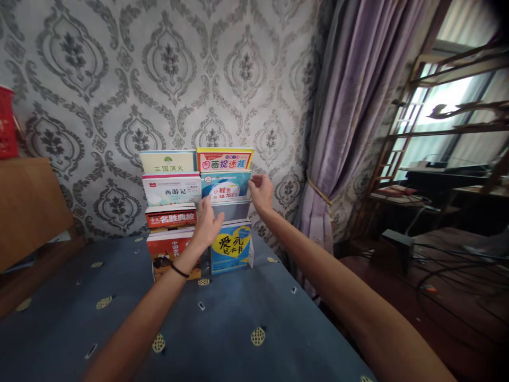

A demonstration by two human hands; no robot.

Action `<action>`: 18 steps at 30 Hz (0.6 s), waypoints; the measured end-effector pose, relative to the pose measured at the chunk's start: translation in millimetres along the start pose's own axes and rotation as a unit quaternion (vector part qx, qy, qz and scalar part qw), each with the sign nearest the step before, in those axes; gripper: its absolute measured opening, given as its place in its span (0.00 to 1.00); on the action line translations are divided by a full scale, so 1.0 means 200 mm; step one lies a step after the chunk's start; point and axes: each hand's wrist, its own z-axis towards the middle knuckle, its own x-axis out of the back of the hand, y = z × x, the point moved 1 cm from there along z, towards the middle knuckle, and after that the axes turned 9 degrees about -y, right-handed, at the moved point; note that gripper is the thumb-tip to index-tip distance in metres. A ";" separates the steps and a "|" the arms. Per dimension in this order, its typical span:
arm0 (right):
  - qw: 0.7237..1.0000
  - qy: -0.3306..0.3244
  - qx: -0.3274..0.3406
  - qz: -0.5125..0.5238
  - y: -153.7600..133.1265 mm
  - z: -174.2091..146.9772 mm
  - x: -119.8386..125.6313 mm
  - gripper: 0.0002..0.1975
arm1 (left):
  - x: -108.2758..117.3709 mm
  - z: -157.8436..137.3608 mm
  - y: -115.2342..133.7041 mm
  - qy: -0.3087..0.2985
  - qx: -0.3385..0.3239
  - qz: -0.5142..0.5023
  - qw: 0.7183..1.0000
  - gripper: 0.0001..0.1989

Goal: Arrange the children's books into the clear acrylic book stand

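Note:
A tiered rack holds two columns of upright children's books. In the right column, a teal picture book (pixel 226 183) stands behind a bare grey panel (pixel 230 211). My left hand (pixel 209 223) is at the panel's left side, thumb apart from the fingers, its fingertips near the book's lower left edge. My right hand (pixel 261 192) has its fingers curled in a pinch at the teal book's right edge. Above it is a yellow-and-red book (pixel 226 159); below is a blue book with a yellow heart (pixel 231 246). My left forearm partly covers a red book (pixel 169 246).
In the left column stand a cream book (pixel 169 161), a white book (pixel 172 190) and a red book (pixel 172 218). The rack rests on a dark blue patterned cloth (pixel 230 313). A purple curtain (pixel 342 122) hangs right; a wooden cabinet (pixel 34 207) stands left.

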 end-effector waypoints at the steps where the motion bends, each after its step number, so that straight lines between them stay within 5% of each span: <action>1: 1.000 0.005 0.003 0.002 0.00 -0.01 0.00 0.13 | 0.00 0.00 0.00 0.000 0.000 -0.001 1.000 0.32; 18: 0.998 -0.060 -0.004 -0.001 0.01 0.03 0.00 0.10 | -0.01 0.03 0.01 -0.019 0.015 0.006 1.000 0.32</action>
